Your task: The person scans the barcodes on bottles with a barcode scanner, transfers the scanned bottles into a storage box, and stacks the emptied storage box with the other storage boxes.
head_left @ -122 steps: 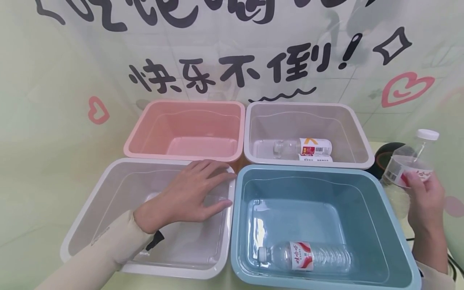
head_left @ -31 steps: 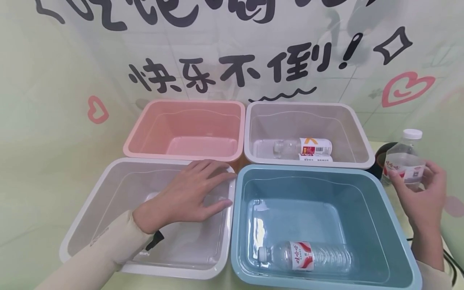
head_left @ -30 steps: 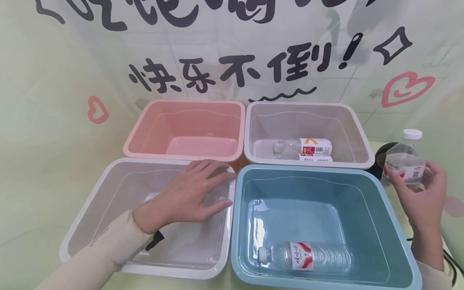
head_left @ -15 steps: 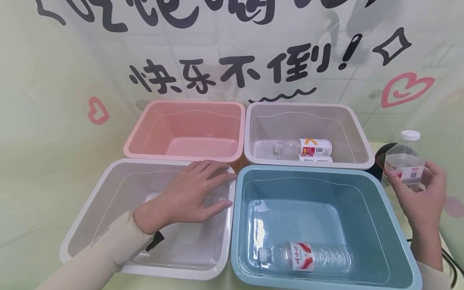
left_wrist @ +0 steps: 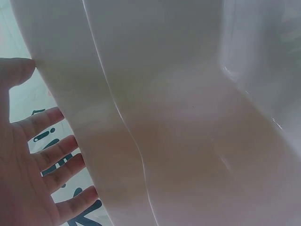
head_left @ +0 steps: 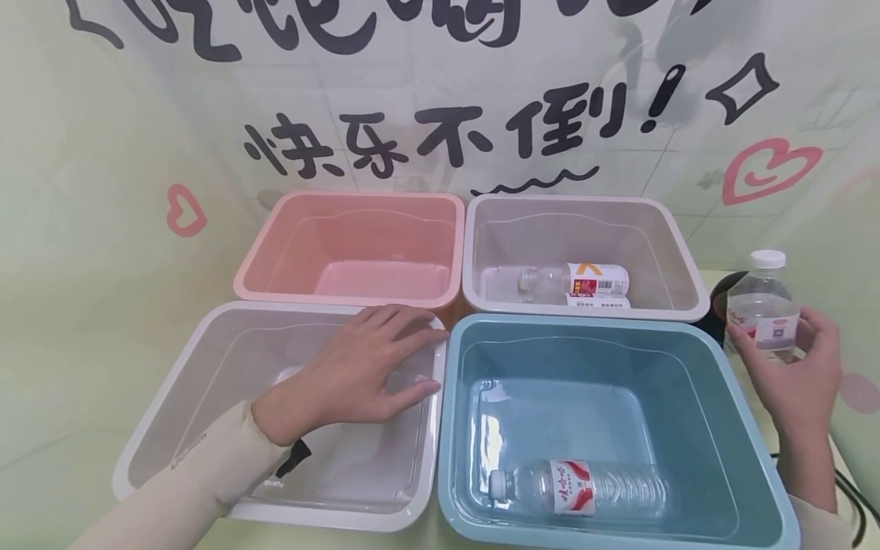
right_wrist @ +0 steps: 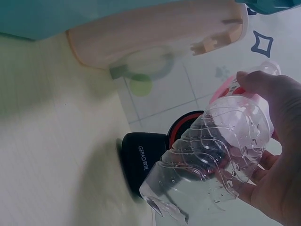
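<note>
The left hand [head_left: 357,367] is spread, touching the grey bin [head_left: 351,470] beneath it. The blue bin [head_left: 564,412] lies between both hands. The right hand [head_left: 800,382] grips a clear bottle [head_left: 765,328], whose droplet-flecked plastic might slip if that hold loosened.

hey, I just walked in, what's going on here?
A person's right hand grips a white-capped clear plastic bottle, cap up, to the right of a rectangular blue plastic tub. Their left hand touches the front-left pale grey plastic tub at its rim. A second clear plastic bottle lies on its side in the blue tub, and a white-labelled clear bottle lies in the back-right greyish plastic tub.
</note>
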The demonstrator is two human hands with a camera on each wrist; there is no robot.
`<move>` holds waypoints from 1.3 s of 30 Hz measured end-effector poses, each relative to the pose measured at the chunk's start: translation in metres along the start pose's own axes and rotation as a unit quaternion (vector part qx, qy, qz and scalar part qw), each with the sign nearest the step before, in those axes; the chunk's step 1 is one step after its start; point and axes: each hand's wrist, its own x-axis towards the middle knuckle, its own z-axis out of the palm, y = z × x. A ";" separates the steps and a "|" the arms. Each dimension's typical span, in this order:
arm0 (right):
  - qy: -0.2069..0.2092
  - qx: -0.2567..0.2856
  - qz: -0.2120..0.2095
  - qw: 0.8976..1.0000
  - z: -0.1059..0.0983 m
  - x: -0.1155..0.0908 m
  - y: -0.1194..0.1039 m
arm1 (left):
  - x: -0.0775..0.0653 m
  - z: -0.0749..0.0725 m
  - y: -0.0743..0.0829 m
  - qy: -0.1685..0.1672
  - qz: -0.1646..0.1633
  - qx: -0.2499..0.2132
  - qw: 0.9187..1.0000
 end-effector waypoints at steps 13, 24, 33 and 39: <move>-0.017 -0.013 0.008 1.000 0.001 0.003 0.004 | 0.000 0.000 0.000 0.001 -0.001 -0.003 1.000; -0.010 -0.023 -0.002 1.000 0.000 0.001 0.002 | 0.000 0.000 0.000 -0.001 -0.003 -0.002 1.000; 0.002 0.017 -0.025 1.000 -0.007 0.001 -0.005 | 0.002 0.000 0.001 0.005 0.004 -0.005 1.000; -0.009 0.017 -0.048 0.999 -0.012 0.004 -0.020 | 0.001 0.000 0.000 -0.002 -0.002 -0.005 1.000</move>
